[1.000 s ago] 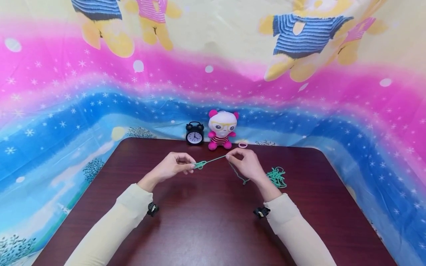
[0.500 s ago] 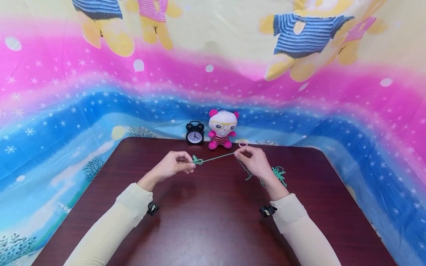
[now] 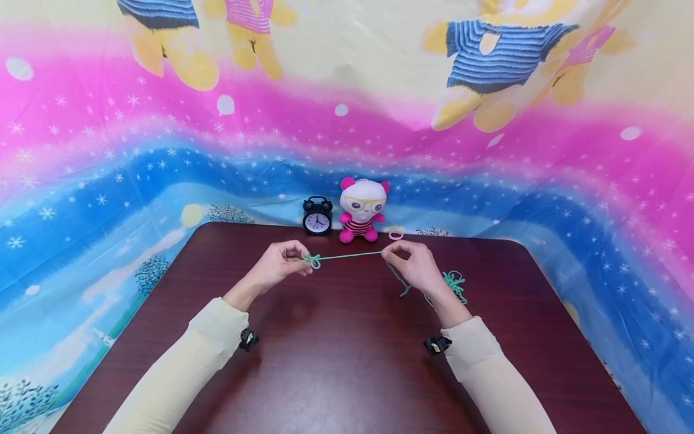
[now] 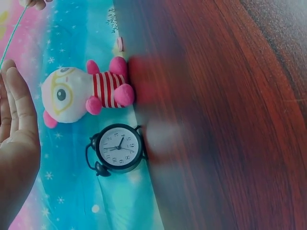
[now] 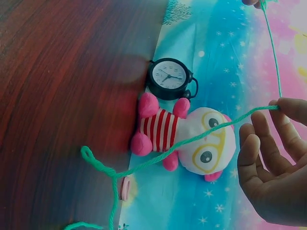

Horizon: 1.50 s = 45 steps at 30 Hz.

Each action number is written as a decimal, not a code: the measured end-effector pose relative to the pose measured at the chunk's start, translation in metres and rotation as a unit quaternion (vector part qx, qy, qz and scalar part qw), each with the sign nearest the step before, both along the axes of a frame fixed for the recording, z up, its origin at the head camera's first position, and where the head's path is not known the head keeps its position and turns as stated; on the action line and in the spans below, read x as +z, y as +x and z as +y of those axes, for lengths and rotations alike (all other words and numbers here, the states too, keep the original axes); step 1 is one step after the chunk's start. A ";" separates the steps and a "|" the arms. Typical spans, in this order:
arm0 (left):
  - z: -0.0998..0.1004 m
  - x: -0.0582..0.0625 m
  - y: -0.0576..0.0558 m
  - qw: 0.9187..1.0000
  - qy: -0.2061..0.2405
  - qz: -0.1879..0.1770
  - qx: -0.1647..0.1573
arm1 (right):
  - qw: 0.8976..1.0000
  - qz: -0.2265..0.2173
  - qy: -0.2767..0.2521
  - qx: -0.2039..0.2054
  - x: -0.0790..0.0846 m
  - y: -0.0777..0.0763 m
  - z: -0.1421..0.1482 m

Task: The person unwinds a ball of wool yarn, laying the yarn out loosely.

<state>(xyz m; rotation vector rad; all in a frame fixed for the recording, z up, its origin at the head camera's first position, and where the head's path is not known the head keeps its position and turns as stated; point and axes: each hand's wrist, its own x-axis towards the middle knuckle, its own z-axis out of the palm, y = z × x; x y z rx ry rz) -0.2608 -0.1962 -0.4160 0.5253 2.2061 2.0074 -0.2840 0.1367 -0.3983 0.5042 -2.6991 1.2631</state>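
Observation:
Green yarn runs taut through the air between both hands above the table. My left hand pinches a small looped bunch of yarn between thumb and fingers. In the right wrist view, my right hand pinches the yarn between thumb and forefinger, the other fingers loosely curled. From that pinch a slack length sags to the table, where it kinks into a small loop. A tangled heap of the same yarn lies right of my right wrist, partly hidden behind it.
At the table's back edge stand a black alarm clock and a pink-and-white panda plush. A pink ring lies to the plush's right. Patterned cloth hangs behind the dark red table.
My right hand has moved right, lengthening the taut yarn. My left hand has shifted slightly up and left, and the looped bunch at its fingertips looks smaller.

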 end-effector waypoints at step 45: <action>-0.012 -0.006 0.001 0.999 -0.048 -0.018 0.013 | 0.994 -0.022 0.000 -0.106 -0.004 -0.002 0.094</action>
